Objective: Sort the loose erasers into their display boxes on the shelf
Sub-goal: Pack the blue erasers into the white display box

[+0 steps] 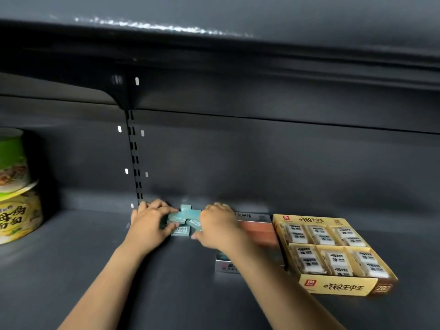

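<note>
A loose pile of teal erasers [184, 219] lies at the back of the dark shelf, between my two hands. My left hand [150, 221] curls its fingers over the pile's left side. My right hand [217, 226] curls against the pile's right side, thumb low on the shelf. Behind my right forearm stands a grey display box with an orange inside [258, 228], partly hidden. To its right a yellow display box [338, 285] holds several white wrapped erasers [335, 258].
Two stacked instant-noodle bowls [16, 201] stand at the far left. The dark shelf floor [95, 258] stretches in front of the pile. An upper shelf [214, 44] overhangs close above, and a slotted upright [133, 158] runs down the back wall.
</note>
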`<state>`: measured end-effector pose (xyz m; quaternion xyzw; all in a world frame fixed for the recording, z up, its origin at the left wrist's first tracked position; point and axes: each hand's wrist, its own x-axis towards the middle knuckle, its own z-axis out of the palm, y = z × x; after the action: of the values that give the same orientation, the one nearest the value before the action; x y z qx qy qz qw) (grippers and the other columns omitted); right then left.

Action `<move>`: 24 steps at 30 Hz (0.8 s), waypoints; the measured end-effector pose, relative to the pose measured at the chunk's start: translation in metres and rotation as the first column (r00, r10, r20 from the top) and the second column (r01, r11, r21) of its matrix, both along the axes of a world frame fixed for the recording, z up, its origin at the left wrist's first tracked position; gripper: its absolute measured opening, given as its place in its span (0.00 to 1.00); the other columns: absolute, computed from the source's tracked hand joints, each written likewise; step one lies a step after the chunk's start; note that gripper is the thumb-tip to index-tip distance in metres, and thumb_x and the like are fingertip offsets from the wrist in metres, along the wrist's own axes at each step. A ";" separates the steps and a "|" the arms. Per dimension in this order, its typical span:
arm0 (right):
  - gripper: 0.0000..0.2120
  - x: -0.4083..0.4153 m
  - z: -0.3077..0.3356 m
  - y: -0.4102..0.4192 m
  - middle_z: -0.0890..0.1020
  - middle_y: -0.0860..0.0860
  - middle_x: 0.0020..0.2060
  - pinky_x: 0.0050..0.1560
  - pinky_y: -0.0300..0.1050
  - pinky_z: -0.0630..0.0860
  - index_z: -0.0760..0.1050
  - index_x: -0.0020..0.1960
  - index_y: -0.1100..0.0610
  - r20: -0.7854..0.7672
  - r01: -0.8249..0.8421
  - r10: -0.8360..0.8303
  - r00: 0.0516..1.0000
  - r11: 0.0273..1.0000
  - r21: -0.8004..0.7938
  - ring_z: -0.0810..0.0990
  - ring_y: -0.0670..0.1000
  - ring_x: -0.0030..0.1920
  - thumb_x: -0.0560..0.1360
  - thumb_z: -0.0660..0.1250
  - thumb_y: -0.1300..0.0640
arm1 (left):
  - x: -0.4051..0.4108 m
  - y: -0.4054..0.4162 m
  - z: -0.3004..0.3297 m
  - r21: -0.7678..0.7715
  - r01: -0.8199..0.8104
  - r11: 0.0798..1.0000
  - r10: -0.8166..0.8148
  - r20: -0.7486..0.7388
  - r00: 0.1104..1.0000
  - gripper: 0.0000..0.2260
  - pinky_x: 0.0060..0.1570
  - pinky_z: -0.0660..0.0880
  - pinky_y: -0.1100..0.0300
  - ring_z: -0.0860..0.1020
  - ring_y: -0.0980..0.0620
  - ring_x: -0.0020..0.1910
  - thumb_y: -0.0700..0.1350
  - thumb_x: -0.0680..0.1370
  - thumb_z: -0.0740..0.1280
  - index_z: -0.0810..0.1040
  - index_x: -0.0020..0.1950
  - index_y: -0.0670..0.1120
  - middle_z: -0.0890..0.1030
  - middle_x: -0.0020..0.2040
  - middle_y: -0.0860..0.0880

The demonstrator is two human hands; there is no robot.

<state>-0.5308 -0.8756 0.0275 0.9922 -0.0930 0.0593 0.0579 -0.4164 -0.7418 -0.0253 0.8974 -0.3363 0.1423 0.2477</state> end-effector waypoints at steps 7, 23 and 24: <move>0.20 0.010 -0.011 0.006 0.75 0.55 0.61 0.65 0.46 0.63 0.73 0.63 0.60 -0.001 0.017 -0.017 1.000 0.999 -0.052 0.70 0.56 0.63 0.73 0.69 0.54 | 0.000 -0.003 -0.001 -0.064 -0.044 0.997 0.044 0.006 0.999 0.12 0.49 0.56 0.59 0.64 0.52 0.50 0.52 0.71 0.71 0.79 0.54 0.56 0.80 0.53 0.57; 0.05 -0.026 0.026 -0.033 0.74 0.47 0.32 0.35 0.41 0.66 0.77 0.45 0.59 0.290 -0.113 -0.086 0.953 0.788 0.605 0.70 0.46 0.32 0.76 0.63 0.60 | -0.005 -0.005 0.007 -0.135 -0.028 0.990 0.026 -0.019 0.999 0.13 0.51 0.59 0.58 0.66 0.52 0.50 0.51 0.67 0.75 0.81 0.50 0.54 0.75 0.46 0.56; 0.04 -0.034 0.031 -0.041 0.73 0.44 0.31 0.35 0.36 0.66 0.78 0.47 0.57 0.286 -0.092 -0.122 0.951 0.768 0.633 0.70 0.43 0.32 0.76 0.64 0.60 | -0.007 -0.005 0.009 -0.158 -0.026 0.987 0.023 -0.026 0.999 0.13 0.51 0.59 0.58 0.67 0.51 0.50 0.50 0.67 0.75 0.81 0.50 0.54 0.75 0.46 0.55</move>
<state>-0.5650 -0.9167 0.0589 0.9295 -0.1233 0.1788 -0.2981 -0.4233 -0.7469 -0.0165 0.8806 -0.3099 0.1609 0.3203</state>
